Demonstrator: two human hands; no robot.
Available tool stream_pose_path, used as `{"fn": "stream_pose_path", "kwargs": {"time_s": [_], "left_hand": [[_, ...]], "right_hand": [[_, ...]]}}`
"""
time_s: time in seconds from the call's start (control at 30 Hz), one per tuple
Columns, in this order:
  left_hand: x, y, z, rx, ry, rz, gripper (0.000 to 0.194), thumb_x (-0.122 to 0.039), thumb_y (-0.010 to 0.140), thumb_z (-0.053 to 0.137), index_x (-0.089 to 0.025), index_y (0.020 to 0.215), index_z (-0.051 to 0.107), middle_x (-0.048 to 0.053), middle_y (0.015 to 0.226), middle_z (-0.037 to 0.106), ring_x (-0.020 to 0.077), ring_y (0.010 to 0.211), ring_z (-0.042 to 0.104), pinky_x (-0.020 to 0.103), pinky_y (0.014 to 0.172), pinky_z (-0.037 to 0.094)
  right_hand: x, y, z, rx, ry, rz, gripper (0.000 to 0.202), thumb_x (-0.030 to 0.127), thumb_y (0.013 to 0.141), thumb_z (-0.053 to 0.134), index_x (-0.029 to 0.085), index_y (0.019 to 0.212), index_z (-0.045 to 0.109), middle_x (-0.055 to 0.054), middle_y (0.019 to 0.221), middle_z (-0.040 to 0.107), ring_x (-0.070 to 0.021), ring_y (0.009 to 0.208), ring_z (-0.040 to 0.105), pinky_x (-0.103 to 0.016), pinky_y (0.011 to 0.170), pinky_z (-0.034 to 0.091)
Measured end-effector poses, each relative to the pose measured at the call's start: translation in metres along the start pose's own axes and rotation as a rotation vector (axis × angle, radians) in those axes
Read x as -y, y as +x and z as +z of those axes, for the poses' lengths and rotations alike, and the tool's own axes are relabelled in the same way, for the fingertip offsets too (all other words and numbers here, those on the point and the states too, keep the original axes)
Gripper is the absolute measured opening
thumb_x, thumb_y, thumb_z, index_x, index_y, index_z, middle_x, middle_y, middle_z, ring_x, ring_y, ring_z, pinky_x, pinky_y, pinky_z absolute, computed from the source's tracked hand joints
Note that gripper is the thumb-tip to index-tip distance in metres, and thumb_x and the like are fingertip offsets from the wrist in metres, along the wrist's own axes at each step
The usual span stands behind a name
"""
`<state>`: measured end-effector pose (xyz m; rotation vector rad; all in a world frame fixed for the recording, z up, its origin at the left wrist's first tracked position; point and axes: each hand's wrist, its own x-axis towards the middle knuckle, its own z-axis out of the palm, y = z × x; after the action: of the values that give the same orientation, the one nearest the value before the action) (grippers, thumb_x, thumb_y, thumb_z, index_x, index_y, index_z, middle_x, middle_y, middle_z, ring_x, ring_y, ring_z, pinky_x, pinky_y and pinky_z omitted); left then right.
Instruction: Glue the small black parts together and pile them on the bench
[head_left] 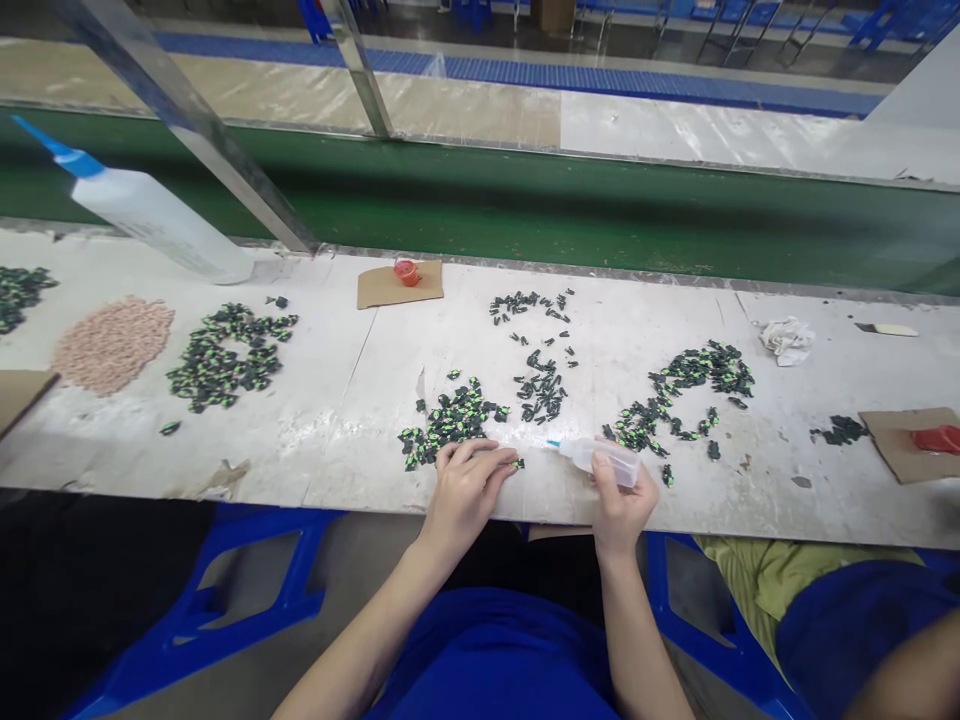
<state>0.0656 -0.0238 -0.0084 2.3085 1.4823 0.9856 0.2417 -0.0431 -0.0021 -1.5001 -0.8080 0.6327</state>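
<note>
My left hand is closed, its thumb and fingers pinching a small black-and-green part just above the white tabletop. In my right hand is a small translucent squeeze bottle, lying nearly level with its thin blue tip pointing left toward that part, a short gap apart. A pile of black-and-green parts lies just beyond my left hand. More such parts spread beyond and right of my right hand. Small plain black pieces are scattered between the two piles, farther back.
A large white bottle with a blue nozzle stands at the left, near a pinkish pile. Cardboard bears a red cup. Crumpled tissue and a blade-like tool lie right. Another person's arm shows lower right.
</note>
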Motion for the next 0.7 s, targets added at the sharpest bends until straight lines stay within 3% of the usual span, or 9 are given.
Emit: {"fn": "stream_pose_path", "kwargs": {"time_s": [0.1, 0.23, 0.33, 0.43, 0.57, 0.7], "left_hand": [[-0.001, 0.001, -0.003, 0.058, 0.007, -0.017, 0.014, -0.016, 0.091, 0.056, -0.023, 0.092, 0.068, 0.002, 0.086, 0.077, 0.0222, 0.092, 0.066, 0.039, 0.083, 0.035], [0.000, 0.008, -0.010, 0.136, -0.008, 0.010, 0.019, -0.017, 0.092, 0.052, -0.024, 0.095, 0.069, 0.002, 0.089, 0.077, 0.0229, 0.098, 0.064, 0.041, 0.087, 0.036], [0.002, 0.023, -0.010, 0.100, -0.007, 0.019, 0.019, -0.020, 0.093, 0.051, -0.025, 0.096, 0.069, 0.003, 0.091, 0.076, 0.0236, 0.099, 0.063, 0.042, 0.087, 0.037], [0.005, 0.043, -0.003, 0.049, 0.024, -0.013, 0.015, -0.019, 0.091, 0.055, -0.024, 0.093, 0.070, 0.004, 0.091, 0.076, 0.0258, 0.099, 0.061, 0.042, 0.084, 0.037], [0.008, 0.063, 0.010, 0.105, 0.076, -0.048, 0.010, -0.016, 0.083, 0.064, -0.024, 0.083, 0.070, 0.005, 0.087, 0.074, 0.0276, 0.094, 0.056, 0.042, 0.079, 0.036], [0.007, 0.069, 0.014, 0.155, 0.067, -0.071, 0.014, -0.011, 0.081, 0.065, -0.024, 0.078, 0.070, 0.004, 0.085, 0.074, 0.0288, 0.094, 0.054, 0.043, 0.079, 0.034]], "right_hand": [[0.000, 0.002, 0.001, -0.055, 0.061, -0.019, 0.031, 0.040, 0.070, 0.072, 0.015, 0.087, 0.067, -0.006, 0.076, 0.071, -0.0200, 0.065, 0.066, -0.032, 0.059, 0.054], [0.001, 0.006, 0.009, 0.028, 0.091, -0.048, 0.032, 0.033, 0.066, 0.077, 0.018, 0.090, 0.060, -0.009, 0.087, 0.073, -0.0235, 0.084, 0.070, -0.038, 0.078, 0.057], [0.000, 0.010, 0.015, 0.093, 0.125, -0.051, 0.038, 0.028, 0.065, 0.078, 0.020, 0.094, 0.054, -0.010, 0.100, 0.073, -0.0236, 0.096, 0.069, -0.043, 0.090, 0.054], [-0.004, 0.012, 0.019, 0.117, 0.092, -0.063, 0.043, 0.028, 0.066, 0.079, 0.019, 0.100, 0.054, -0.011, 0.104, 0.071, -0.0229, 0.098, 0.069, -0.043, 0.092, 0.054], [-0.008, 0.010, 0.020, 0.128, -0.016, -0.132, 0.051, 0.029, 0.070, 0.077, 0.017, 0.113, 0.053, -0.013, 0.109, 0.068, -0.0233, 0.100, 0.067, -0.044, 0.092, 0.055], [-0.008, 0.001, 0.015, 0.026, -0.088, -0.309, 0.052, 0.026, 0.073, 0.076, 0.018, 0.119, 0.052, -0.013, 0.109, 0.067, -0.0237, 0.103, 0.065, -0.044, 0.091, 0.055]]}}
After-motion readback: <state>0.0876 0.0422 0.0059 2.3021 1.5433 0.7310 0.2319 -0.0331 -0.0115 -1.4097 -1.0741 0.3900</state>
